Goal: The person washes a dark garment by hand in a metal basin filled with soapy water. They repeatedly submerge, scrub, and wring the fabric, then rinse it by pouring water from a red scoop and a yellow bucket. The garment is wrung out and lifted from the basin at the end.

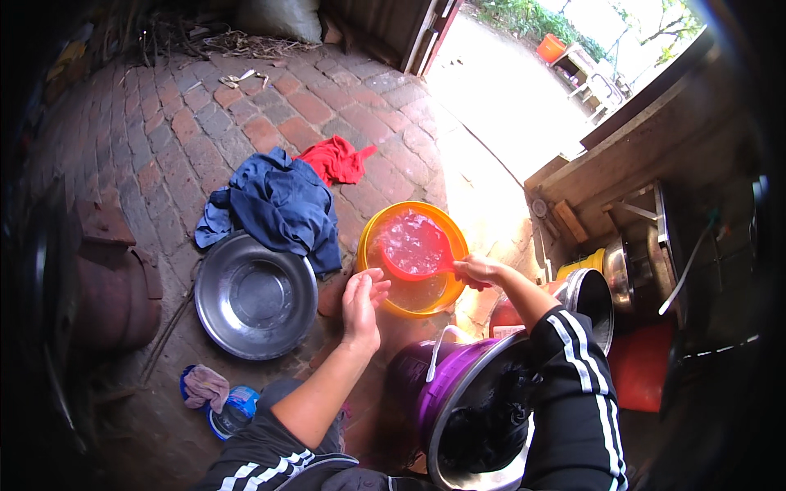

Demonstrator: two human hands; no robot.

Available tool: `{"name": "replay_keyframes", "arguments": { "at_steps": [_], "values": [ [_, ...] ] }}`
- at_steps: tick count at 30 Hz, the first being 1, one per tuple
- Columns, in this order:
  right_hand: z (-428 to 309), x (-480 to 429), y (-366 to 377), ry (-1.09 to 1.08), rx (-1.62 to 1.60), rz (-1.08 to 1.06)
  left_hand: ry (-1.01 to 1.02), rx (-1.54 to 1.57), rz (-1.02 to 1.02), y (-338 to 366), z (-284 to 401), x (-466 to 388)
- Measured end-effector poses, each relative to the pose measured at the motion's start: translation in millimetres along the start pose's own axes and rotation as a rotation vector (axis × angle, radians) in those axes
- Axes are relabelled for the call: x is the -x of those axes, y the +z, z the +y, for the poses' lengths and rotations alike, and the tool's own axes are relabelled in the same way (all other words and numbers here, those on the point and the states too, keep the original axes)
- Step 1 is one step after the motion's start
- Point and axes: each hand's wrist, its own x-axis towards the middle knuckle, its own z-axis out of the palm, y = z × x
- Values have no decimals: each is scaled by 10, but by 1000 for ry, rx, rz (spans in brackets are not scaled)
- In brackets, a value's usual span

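My right hand [477, 271] grips the handle of a red plastic dipper [402, 267]. The dipper is over a yellow bucket [365, 253] that holds cloudy water, and ripples and bubbles show inside the dipper. Just left of the bucket's near rim, my left hand [361, 307] is held up with its fingers apart and nothing in it. A grey metal basin [258, 297] lies to the left on the brick floor. Over its far rim drapes a heap of dark blue cloth [279, 199], with a red cloth [338, 159] behind it.
Close on my right stands a purple bucket [439, 380] with a metal basin holding dark contents on it. A red bucket [592, 301] is beyond. Near my left leg are a blue container [236, 411] and a pinkish cloth [207, 388]. An open doorway [491, 92] lies far right.
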Motion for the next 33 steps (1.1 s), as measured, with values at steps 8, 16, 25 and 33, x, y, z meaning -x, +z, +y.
{"name": "replay_keyframes", "arguments": {
  "at_steps": [8, 16, 25, 33],
  "values": [
    [219, 518, -115, -142, -141, 11, 13, -2, -27, 42, 0, 52],
    [268, 1639, -340, -270, -275, 240, -15, 19, -90, 184, -78, 207],
    [592, 3618, -318, -155, -321, 387, -95, 5, -200, 469, -179, 412],
    [885, 4581, 51, 289, 76, 299, -161, -79, -257, 399, -174, 519]
  ]
}}
